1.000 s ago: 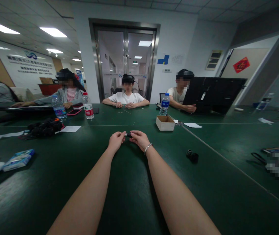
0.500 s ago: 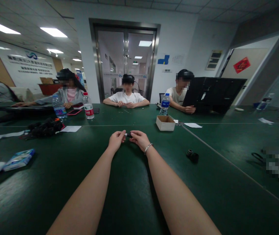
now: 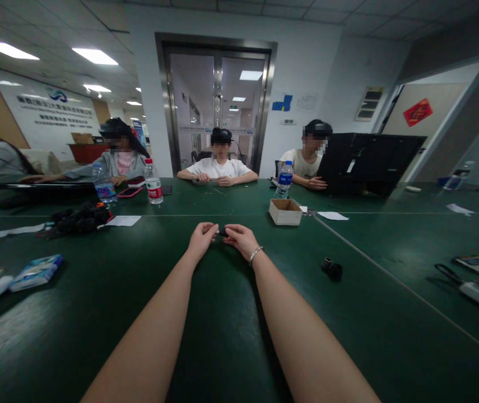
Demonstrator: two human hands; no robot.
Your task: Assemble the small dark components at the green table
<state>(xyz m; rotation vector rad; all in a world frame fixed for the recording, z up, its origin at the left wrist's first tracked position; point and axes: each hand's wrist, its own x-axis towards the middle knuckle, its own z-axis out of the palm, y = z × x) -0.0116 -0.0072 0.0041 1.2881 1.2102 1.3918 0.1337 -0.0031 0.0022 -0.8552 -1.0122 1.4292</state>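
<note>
Above the middle of the green table [image 3: 226, 313], both arms stretch forward and the hands meet at a small dark piece with a silvery end [image 3: 222, 231]. My left hand [image 3: 202, 239] pinches its silvery left end. On the dark right end, my right hand [image 3: 241, 239] is closed with thumb and fingers; a silver bracelet circles that wrist. The fingers cover most of the piece, and it is too small to name. To the right lies a similar-looking black piece with a metal ring end [image 3: 332, 268].
A small open box [image 3: 285, 212] stands beyond my hands, by a water bottle [image 3: 284, 179]. A heap of black parts [image 3: 82, 217] and a blue-white packet [image 3: 36, 272] lie left. A black monitor [image 3: 369, 162] stands at right. Several people sit around the table.
My left hand has shifted slightly at the silvery end, which shows less now. The right hand stays nearly still. The view has moved a little.
</note>
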